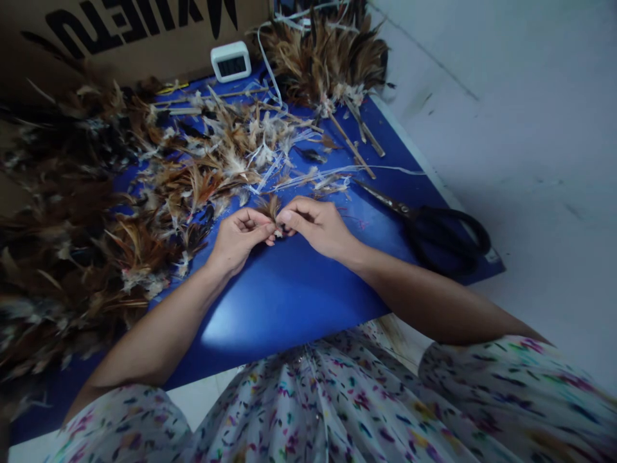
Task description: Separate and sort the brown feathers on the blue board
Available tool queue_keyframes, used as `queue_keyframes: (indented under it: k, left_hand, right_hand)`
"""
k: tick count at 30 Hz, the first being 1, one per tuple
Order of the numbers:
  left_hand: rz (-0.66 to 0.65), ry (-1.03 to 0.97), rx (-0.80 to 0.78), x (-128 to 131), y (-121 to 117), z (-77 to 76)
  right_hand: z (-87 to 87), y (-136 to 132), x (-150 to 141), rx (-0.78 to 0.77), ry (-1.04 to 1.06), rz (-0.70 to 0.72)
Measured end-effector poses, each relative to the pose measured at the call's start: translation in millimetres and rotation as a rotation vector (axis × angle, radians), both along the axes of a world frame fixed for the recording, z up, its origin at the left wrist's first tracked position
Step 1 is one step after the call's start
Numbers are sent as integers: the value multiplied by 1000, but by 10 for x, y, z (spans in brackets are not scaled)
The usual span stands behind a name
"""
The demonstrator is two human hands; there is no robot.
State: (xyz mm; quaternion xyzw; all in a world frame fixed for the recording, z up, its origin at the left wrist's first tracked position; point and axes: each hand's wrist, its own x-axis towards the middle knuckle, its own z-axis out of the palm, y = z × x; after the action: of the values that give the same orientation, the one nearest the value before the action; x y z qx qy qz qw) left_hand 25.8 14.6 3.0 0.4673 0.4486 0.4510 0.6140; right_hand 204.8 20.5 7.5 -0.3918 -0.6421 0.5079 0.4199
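My left hand (240,236) and my right hand (315,225) meet over a blue mat (289,296). Both pinch a small bunch of brown feathers (271,207) between thumb and fingers, its tips fanning upward. The fingers of both hands are curled closed around the bunch's base. Loose brown, black and white feathers (193,173) lie scattered on the mat just beyond the hands.
Black-handled scissors (434,228) lie on the mat to the right. A heap of dark feathers (58,244) fills the left side. A bound feather bundle (328,58) with thin sticks sits at the back, beside a small white clock (231,62) and a cardboard box (120,32).
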Motion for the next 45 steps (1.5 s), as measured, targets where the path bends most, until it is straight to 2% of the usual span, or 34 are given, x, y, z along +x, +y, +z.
queue_keyframes:
  k: [5,9,23,32,38,45]
  left_hand:
    - [-32,44,28,11,-8,18]
    - [-47,76,79,15,-18,19]
    - [13,350,438,16,-52,10]
    - [111,406,548,-17,-56,-105]
    - [174,498,606,-15,-70,-107]
    - [220,483,673,21,-81,-84]
  right_hand:
    - [-45,16,-57,-253,174,35]
    - [-63,22,-81,-336,243,11]
    - [-68,47,-102,-393,332,-49]
    - [-70,19,-155,-344,367,-54]
    - [-57,3,-185,-342,384,-45]
    - [-33,0,-197,-403,380,-18]
